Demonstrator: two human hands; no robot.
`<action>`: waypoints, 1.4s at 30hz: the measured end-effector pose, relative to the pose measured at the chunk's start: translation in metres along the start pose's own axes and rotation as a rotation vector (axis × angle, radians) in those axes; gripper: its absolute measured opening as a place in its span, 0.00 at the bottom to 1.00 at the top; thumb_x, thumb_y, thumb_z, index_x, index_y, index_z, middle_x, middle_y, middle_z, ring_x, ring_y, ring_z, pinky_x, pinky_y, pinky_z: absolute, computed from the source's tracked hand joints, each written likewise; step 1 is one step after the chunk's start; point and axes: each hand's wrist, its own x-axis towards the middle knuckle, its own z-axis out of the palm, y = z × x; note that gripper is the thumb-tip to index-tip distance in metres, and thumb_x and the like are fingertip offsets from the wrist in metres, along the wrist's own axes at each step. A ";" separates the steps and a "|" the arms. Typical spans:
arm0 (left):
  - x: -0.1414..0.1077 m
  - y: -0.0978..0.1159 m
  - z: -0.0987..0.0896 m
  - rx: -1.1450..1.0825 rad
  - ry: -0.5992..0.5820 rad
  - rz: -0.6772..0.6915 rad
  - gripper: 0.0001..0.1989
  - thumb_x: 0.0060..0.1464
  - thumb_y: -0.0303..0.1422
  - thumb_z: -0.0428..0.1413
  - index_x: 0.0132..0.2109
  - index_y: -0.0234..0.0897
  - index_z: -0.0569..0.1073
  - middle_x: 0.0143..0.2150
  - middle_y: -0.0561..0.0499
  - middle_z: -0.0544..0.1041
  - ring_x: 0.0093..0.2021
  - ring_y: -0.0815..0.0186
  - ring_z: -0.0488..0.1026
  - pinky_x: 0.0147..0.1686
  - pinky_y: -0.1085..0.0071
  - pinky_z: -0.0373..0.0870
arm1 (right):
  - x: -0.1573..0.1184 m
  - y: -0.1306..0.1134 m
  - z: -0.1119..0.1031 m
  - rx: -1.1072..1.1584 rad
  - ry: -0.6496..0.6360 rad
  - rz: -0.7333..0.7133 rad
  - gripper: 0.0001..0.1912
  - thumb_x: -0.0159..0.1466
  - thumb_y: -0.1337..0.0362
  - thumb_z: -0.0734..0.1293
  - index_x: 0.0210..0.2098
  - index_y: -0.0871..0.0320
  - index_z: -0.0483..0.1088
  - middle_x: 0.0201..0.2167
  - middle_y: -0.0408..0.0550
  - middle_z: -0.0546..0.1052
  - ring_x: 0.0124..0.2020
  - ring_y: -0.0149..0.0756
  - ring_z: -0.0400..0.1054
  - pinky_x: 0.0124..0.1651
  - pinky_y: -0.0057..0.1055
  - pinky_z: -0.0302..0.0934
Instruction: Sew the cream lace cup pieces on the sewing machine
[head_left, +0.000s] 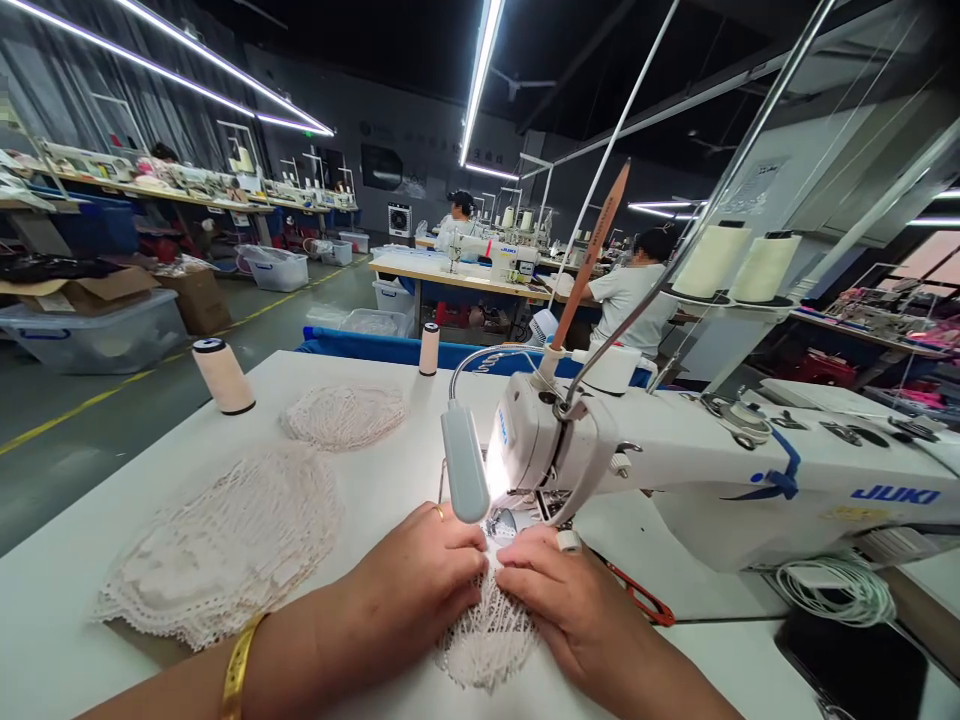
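Gold bangle (240, 664) foremost, the left hand (424, 575) and right hand (574, 600) grip lace (491, 645) against the surface (405, 692), just before the sewing machine (529, 440), where uneven tugging could pucker it.

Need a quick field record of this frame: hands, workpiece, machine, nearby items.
left hand: fingers on lace piece, gold bangle at wrist
right hand: fingers on same piece, other side
workpiece: lace piece, flat on table, front end at needle area
machine: white JUKI sewing machine, lamp lit
left of machine: two lace stacks, two thread cones
right of right hand: red-handled tool, type unclear
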 end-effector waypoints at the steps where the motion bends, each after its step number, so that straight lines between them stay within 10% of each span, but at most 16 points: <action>1: 0.000 0.001 0.001 0.000 -0.004 0.008 0.08 0.62 0.21 0.61 0.39 0.39 0.75 0.45 0.52 0.82 0.42 0.62 0.76 0.40 0.66 0.67 | 0.000 -0.001 0.000 0.017 -0.013 -0.008 0.21 0.70 0.79 0.62 0.54 0.51 0.74 0.49 0.46 0.83 0.47 0.42 0.73 0.45 0.36 0.68; 26: 0.005 -0.002 0.011 0.147 0.023 -0.074 0.07 0.66 0.23 0.58 0.42 0.38 0.79 0.44 0.49 0.83 0.42 0.56 0.77 0.39 0.60 0.66 | 0.001 0.006 0.006 -0.114 -0.033 0.141 0.23 0.66 0.82 0.60 0.47 0.49 0.75 0.45 0.45 0.83 0.42 0.43 0.74 0.40 0.36 0.67; 42: -0.010 0.019 0.005 -0.014 0.075 0.154 0.11 0.63 0.19 0.55 0.35 0.39 0.73 0.38 0.53 0.81 0.36 0.63 0.72 0.42 0.61 0.64 | -0.001 -0.011 -0.007 0.092 -0.103 -0.023 0.14 0.72 0.78 0.62 0.45 0.54 0.74 0.44 0.46 0.81 0.44 0.41 0.70 0.47 0.37 0.63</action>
